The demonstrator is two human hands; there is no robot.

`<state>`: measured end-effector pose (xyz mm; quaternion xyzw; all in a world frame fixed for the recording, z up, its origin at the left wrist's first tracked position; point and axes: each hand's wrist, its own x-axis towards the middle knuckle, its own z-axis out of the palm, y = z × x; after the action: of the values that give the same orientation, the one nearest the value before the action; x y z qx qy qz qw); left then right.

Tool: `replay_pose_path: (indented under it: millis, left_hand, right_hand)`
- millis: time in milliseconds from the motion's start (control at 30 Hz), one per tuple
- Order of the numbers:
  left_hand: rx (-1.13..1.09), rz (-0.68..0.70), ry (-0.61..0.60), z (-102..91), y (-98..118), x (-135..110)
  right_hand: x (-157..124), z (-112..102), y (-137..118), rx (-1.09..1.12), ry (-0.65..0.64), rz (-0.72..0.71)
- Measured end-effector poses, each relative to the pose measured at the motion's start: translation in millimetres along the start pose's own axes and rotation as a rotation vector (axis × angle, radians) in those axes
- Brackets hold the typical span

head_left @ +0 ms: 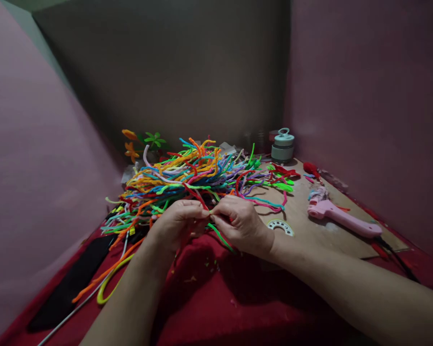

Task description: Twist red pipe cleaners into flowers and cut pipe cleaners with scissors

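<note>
My left hand and my right hand meet at the fingertips in front of the pile, both pinched closed. Between them is a thin fuzzy stem; a green pipe cleaner slants down to the right from just below the fingertips. A red pipe cleaner rises from behind the left fingertips, and I cannot tell whether it is held or lies in the pile. The exact joint between the fingers is hidden. Right behind both hands spreads a large tangled pile of multicoloured pipe cleaners.
On the board at right lie a pink corded tool and a white ring with holes. A teal lidded container stands behind. At left are a black flat item, a yellow loop and pipe-cleaner flowers.
</note>
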<state>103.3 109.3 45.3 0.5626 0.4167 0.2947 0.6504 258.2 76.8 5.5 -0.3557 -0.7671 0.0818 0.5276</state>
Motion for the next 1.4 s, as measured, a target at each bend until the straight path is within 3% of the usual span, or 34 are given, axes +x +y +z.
replay_pose_path:
  millis: [133, 267, 367, 500, 633, 833, 900, 1033, 1233, 1400]
  left_hand:
    - [0.051, 0.052, 0.019, -3.7, 1, -2]
    - [0.352, 0.362, 0.191, -6.9, 13, -14]
    - [0.598, 0.601, 0.157, -6.2, 19, -20]
    - [0.818, 0.732, 0.093, -6.0, 19, -19]
    - [0.829, 0.702, 0.056, -6.0, 17, -17]
    - [0.512, 0.224, 0.013, -0.8, 7, -13]
    - [0.397, 0.167, -0.012, 0.3, 4, -9]
    - [0.471, 0.221, 0.018, 1.4, 4, -7]
    - [0.709, 0.378, 0.085, 3.4, 10, -12]
    - [0.949, 0.556, 0.213, 6.0, 3, -7]
  right_hand:
    - [3, -2, -1, 0.115, 0.015, 0.071]
    - [6, -3, -1, 0.462, -0.050, 0.363]
    - [8, -3, 0, 0.732, -0.097, 0.525]
    - [9, -3, 1, 0.862, -0.110, 0.602]
    - [8, -4, -1, 0.776, -0.123, 0.588]
    - [5, -4, -6, 0.448, -0.049, 0.373]
    - [3, -3, -7, 0.346, 0.003, 0.291]
    - [3, 0, -5, 0.398, 0.003, 0.318]
    - [7, 3, 3, 0.973, -0.114, 0.690]
    - [7, 5, 9, 1.030, -0.042, 0.753]
